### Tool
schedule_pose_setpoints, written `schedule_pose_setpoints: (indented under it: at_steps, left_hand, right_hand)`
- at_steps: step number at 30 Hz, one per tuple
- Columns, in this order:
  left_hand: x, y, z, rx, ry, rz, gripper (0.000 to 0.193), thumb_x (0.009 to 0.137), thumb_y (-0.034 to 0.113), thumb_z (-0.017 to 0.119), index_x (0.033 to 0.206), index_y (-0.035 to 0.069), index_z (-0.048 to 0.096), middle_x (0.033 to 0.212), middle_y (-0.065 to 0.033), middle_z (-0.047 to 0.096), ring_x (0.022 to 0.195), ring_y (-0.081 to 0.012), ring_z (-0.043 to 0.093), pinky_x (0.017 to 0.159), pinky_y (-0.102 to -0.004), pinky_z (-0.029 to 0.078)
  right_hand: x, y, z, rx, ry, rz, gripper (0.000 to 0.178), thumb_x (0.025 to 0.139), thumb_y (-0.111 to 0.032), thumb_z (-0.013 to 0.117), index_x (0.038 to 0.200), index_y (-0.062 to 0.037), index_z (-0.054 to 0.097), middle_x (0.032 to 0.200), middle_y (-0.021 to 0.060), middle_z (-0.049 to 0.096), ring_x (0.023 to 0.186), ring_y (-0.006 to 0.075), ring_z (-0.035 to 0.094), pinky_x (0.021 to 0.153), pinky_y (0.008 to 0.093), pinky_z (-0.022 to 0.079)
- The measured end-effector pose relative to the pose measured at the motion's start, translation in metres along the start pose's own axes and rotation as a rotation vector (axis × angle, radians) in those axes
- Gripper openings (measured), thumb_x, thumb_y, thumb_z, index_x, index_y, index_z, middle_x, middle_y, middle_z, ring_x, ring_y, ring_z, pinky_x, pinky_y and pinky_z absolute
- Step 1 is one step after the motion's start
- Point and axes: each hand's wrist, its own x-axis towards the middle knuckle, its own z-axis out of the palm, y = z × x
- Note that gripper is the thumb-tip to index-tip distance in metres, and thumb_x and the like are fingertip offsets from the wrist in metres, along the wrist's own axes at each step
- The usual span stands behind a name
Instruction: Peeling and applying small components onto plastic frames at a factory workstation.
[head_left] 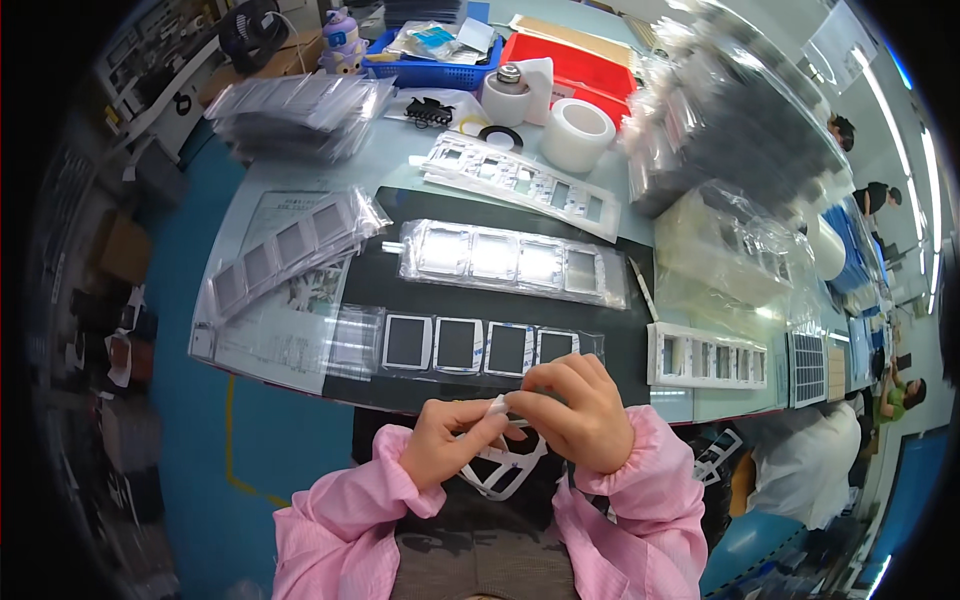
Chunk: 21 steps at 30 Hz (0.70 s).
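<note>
Close to my body, just off the table's front edge, both hands meet with fingers pinched. My left hand (455,440) grips a white strip with cut-out openings (505,480), which hangs below the fingers. A small white tip (497,405) shows between its thumb and forefinger. Fingers bent inward, my right hand (575,410) is closed right beside that tip; what lies between its fingertips is too small to make out. Directly ahead, a clear film holds a row of several dark panels with white frames (458,344). My right hand overlaps its near right end.
On the black mat lie a stack of clear-bagged frames (510,262) and a white frame strip stack (520,180). Bagged sheets (290,245) are left; a pen-like tool (641,285) and white strips (707,357) are right. Tape rolls (578,133), bins and tall film stacks stand behind.
</note>
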Motion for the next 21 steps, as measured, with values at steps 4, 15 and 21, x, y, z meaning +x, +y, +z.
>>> schedule_pose_setpoints:
  at_steps: [4,15,21]
  left_hand:
    - [0.0,-0.003,-0.007,-0.215,-0.021,-0.05,0.029,0.099,0.015,0.053,0.099,-0.008,0.071,0.091,-0.0157,0.073,0.078,-0.0187,0.07,0.072,-0.029,0.056]
    - [-0.019,0.014,-0.038,-0.551,0.577,-0.017,0.036,0.1,0.03,0.046,0.097,-0.001,0.064,0.074,-0.0142,0.068,0.058,-0.0242,0.067,0.05,-0.0351,0.057]
    - [-0.038,0.025,-0.032,-0.499,0.392,0.183,0.042,0.105,0.039,0.037,0.1,0.003,0.058,0.068,-0.0144,0.064,0.049,-0.0243,0.062,0.044,-0.0326,0.053]
  right_hand:
    - [0.001,-0.005,0.002,-0.123,0.029,-0.163,0.034,0.061,-0.013,0.072,0.095,-0.011,0.07,0.096,0.0008,0.062,0.081,0.0174,0.06,0.067,0.0302,0.043]
    - [-0.019,-0.021,-0.053,0.321,0.225,-0.262,0.023,0.076,-0.013,0.079,0.095,-0.0051,0.07,0.095,0.0125,0.064,0.07,0.0203,0.057,0.056,0.0322,0.043]
    - [-0.013,-0.029,-0.023,0.404,0.282,0.083,0.117,0.071,-0.014,0.089,0.153,-0.0034,0.006,0.108,0.0206,0.065,0.084,0.0251,0.066,0.066,0.032,0.054]
